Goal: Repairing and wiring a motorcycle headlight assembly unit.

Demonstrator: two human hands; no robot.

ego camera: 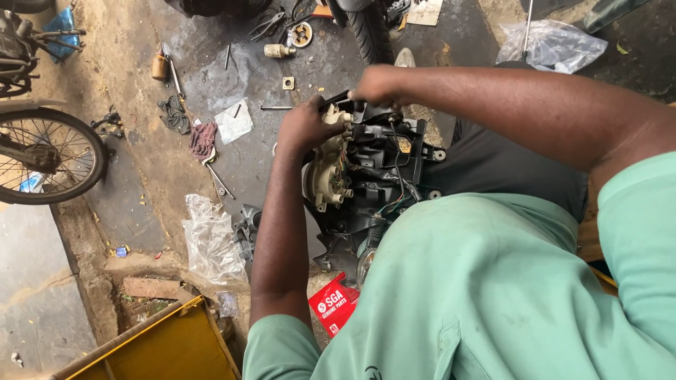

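A black plastic instrument housing [384,158] with a cream-coloured meter unit [327,169] and loose wires rests on my lap. My left hand [304,127] grips the top left of the cream unit. My right hand [377,86] is closed on the housing's upper edge; what the fingertips pinch is hidden. I wear a green shirt and dark trousers.
On the oily ground lie rags [189,127], a rod [276,108], a square nut [288,83], pliers [267,24] and clear plastic bags [210,243]. A bicycle wheel [46,156] stands left, a motorcycle tyre [366,28] ahead, a yellow box [162,345] and a red packet [334,307] near me.
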